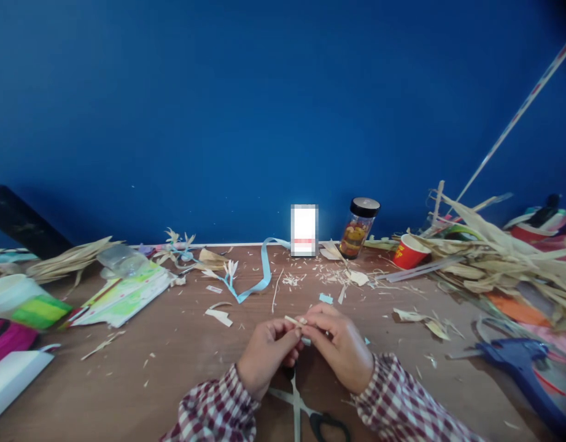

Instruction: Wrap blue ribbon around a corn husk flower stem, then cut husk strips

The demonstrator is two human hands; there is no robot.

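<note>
My left hand and my right hand meet over the middle of the table, fingertips pinched together. Between them is a small pale strip of dried husk, with its left end sticking up past the left fingers. My fingers cover the rest of the piece. Below the hands lies a pair of scissors with black handles, spread apart and partly hidden by my left hand. Ahead of my fingers is a light blue scrap. A light blue ribbon curves behind, beside a pale husk flower on blue stems.
Husk shavings litter the brown table. A black-lidded jar, a red cup and heaped dried husks stand right. A blue glue gun lies at right front. Papers and a plastic tub are left.
</note>
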